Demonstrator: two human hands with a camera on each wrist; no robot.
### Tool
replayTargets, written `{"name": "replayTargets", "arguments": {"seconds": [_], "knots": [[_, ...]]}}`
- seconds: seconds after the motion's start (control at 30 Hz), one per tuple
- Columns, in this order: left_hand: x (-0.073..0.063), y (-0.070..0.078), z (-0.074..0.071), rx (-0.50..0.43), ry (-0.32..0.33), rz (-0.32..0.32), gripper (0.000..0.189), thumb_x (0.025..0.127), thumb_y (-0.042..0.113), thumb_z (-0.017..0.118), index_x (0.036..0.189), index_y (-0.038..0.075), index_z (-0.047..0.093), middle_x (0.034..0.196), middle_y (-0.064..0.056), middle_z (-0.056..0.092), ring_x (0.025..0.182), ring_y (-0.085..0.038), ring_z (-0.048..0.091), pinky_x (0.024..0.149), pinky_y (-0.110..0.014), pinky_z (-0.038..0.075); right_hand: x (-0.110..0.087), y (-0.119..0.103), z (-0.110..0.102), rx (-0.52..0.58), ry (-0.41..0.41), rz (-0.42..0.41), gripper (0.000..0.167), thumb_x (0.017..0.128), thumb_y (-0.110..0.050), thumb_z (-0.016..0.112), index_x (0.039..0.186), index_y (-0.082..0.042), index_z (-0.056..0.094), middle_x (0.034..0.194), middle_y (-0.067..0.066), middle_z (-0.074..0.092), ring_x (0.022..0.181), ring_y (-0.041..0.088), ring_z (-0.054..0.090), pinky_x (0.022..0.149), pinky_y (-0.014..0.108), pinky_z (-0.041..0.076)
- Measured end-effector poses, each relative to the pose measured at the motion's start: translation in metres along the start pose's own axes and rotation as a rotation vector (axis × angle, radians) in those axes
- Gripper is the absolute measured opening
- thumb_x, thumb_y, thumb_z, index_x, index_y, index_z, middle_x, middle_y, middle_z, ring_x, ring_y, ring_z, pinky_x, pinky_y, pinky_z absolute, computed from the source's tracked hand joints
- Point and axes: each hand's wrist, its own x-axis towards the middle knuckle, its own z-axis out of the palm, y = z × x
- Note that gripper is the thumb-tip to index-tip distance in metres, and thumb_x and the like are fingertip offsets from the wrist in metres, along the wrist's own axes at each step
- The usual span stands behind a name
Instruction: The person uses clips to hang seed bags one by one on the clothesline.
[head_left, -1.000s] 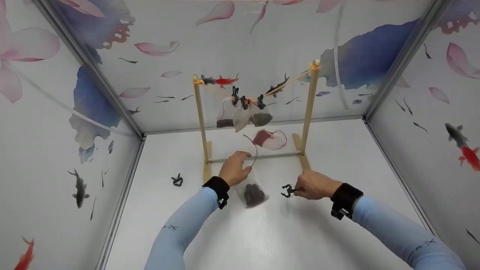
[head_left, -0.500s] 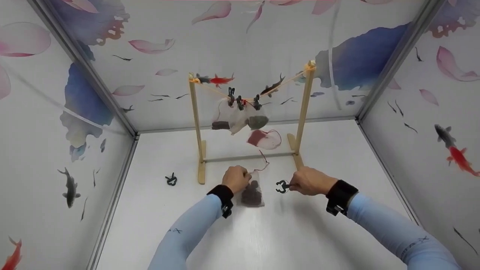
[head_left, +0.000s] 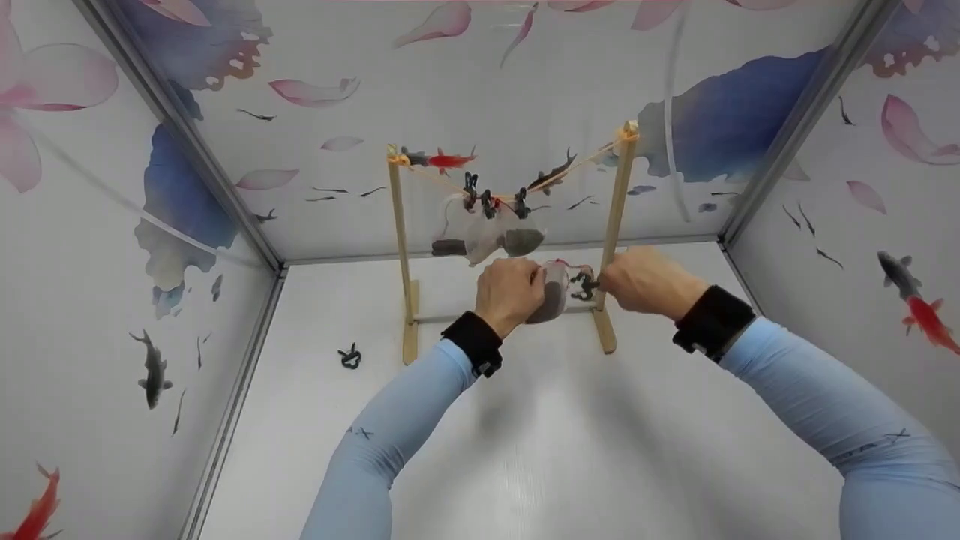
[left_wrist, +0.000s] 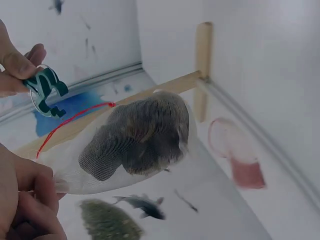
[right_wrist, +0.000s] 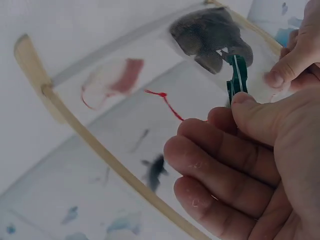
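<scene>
My left hand (head_left: 510, 295) grips a white mesh drawstring bag (left_wrist: 140, 137) by its gathered neck. Dark lumpy contents show through the mesh, and the bag is raised in front of the wooden frame. A thin red drawstring (left_wrist: 72, 122) trails from the neck. Opposite it, my right hand (head_left: 651, 281) pinches a dark green spring clip (left_wrist: 47, 92) between thumb and forefinger, its jaws spread and turned toward the bag. Behind the hands, several mesh bags (head_left: 523, 241) hang by dark clips (head_left: 470, 191) from an orange cord (head_left: 585, 161) strung between two posts.
The wooden posts (head_left: 619, 202) stand close behind my hands, joined low by a crossbar (head_left: 439, 318). A pouch with reddish contents (right_wrist: 127, 75) lies on the white surface. Another dark clip (head_left: 349, 356) rests at the left. Printed walls (head_left: 120, 300) enclose the sides and back.
My left hand takes hold of the dark-filled bag on the table, then lifts it up and forward. The right hand rises with the clip toward the bag and the frame.
</scene>
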Motion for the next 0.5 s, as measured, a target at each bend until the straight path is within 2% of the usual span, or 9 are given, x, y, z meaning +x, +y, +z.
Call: {"name": "replayTargets", "arguments": {"seconds": [0.1,0.17,0.3,0.4,0.5], "knots": [[0.023,0.012,-0.015,-0.004,0.046,-0.007,0.044,0.108,0.026,0.070,0.068,0.009,0.074,0.065,-0.006,0.075,0.055,-0.018,0.063,0.052,-0.027,0.036,0.008,0.011,-0.040,-0.051,0.054,0.024,0.017,0.095,0.004,0.069,0.081,-0.001,0.076,0.066,0.013,0.065,0.056,0.029,0.059,0.053,0.051,0.058],[0.036,0.017,-0.022,0.013,0.078,-0.015,0.045,0.108,0.028,0.070,0.067,0.009,0.075,0.065,-0.005,0.075,0.054,-0.015,0.057,0.052,-0.025,0.030,0.016,0.016,-0.063,-0.097,0.084,0.046,0.018,0.093,0.007,0.067,0.078,-0.002,0.073,0.063,0.013,0.062,0.055,0.030,0.058,0.053,0.053,0.058],[0.054,0.023,-0.028,0.048,0.134,-0.069,0.046,0.108,0.030,0.070,0.068,0.010,0.076,0.067,-0.004,0.077,0.055,-0.013,0.055,0.053,-0.026,0.035,0.035,0.021,-0.098,-0.176,0.100,0.076,0.020,0.094,0.008,0.065,0.077,-0.001,0.072,0.066,0.014,0.064,0.057,0.031,0.059,0.056,0.056,0.061],[0.061,0.024,-0.030,0.028,0.149,-0.138,0.046,0.109,0.030,0.070,0.068,0.010,0.074,0.069,-0.004,0.078,0.056,-0.013,0.056,0.053,-0.028,0.038,0.053,0.021,-0.112,-0.225,0.097,0.078,0.023,0.096,0.008,0.061,0.075,0.000,0.070,0.071,0.017,0.069,0.060,0.032,0.062,0.062,0.058,0.064],[0.064,0.024,-0.029,0.000,0.151,-0.179,0.044,0.110,0.028,0.070,0.070,0.009,0.076,0.071,-0.005,0.079,0.058,-0.015,0.059,0.054,-0.030,0.041,0.071,0.022,-0.120,-0.266,0.106,0.083,0.026,0.096,0.010,0.057,0.073,0.001,0.066,0.075,0.020,0.072,0.063,0.034,0.065,0.065,0.060,0.065]]}}
